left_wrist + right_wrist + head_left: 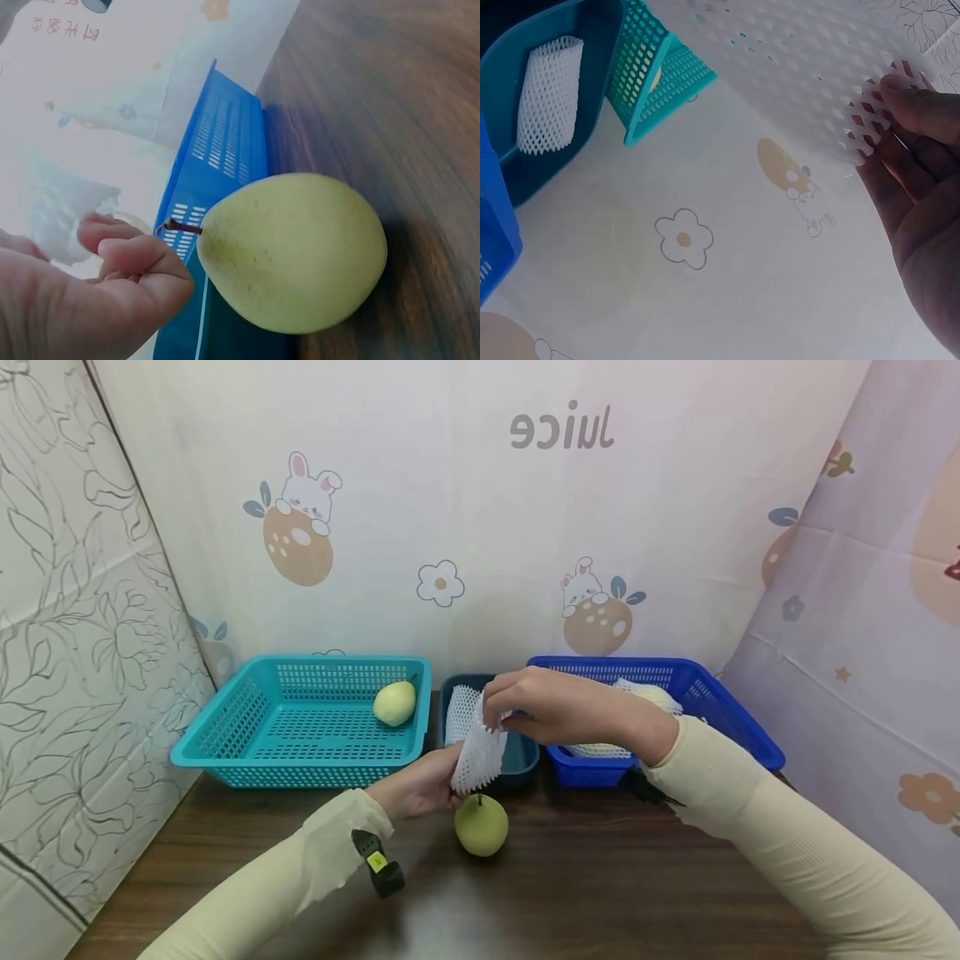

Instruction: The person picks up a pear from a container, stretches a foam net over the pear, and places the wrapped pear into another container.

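My right hand (pixel 536 702) pinches the upper end of a white foam fruit net (pixel 480 756). In the right wrist view, its thumb and fingers (pixel 907 105) grip the mesh edge. My left hand (pixel 423 783) is at the net's lower left side, fingers curled and apparently holding it, partly hidden behind the mesh. Just below the net, a yellow-green pear (pixel 482 827) stands on the table with its stem up. In the left wrist view, the pear (pixel 296 251) sits close beside the curled fingers, which do not grip it.
A teal basket (pixel 300 768) at the left holds one pear (pixel 394 703). The dark teal bin (pixel 528 760) in the middle contains another foam net (pixel 459 714). At the right, a blue basket (pixel 738 718) holds several netted fruits (pixel 652 695). A printed curtain (pixel 480 527) hangs behind.
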The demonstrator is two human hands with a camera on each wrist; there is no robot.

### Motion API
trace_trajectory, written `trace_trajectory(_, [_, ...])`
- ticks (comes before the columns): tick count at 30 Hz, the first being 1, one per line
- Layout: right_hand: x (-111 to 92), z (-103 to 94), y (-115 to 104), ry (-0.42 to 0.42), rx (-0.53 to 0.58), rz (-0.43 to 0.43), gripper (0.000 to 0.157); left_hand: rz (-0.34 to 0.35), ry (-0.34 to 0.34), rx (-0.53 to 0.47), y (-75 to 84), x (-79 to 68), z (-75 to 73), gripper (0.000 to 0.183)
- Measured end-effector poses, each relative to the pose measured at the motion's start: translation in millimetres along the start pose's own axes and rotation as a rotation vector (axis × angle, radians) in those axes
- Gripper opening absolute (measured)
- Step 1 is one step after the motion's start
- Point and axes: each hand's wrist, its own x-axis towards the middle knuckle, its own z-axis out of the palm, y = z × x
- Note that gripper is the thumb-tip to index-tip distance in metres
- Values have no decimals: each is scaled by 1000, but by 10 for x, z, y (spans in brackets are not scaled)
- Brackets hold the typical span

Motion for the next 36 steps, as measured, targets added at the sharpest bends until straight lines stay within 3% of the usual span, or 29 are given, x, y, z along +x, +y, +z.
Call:
trace_trajectory(10, [-12, 0, 13, 6, -4, -2, 21, -36, -44, -125, 5, 35, -1, 38])
trace_trajectory(14, [-20, 3, 22, 8, -1, 1, 21, -40, -68, -237, -2, 21, -16, 37])
trace_trajectory(23, [-38, 42, 56, 45, 10, -6, 19, 15, -15, -516, -13, 28, -15, 42])
trace_trajectory(26, [-68, 77, 90, 121, 15, -16, 22, 53, -8, -595, -13, 23, -35, 42])
trace_trajectory(30, [-128, 147, 164, 336, 50, -3, 32, 101, -10, -672, -3, 16, -70, 39])
trace_trajectory(33, [-178, 242, 243, 493, 129, 88, 32, 126, -7, -718, 16, 10, -92, 38])
trace_trajectory(36, [-215, 402, 340, 549, 271, 261, 25, 136, -1, -747, 34, -5, -100, 39])
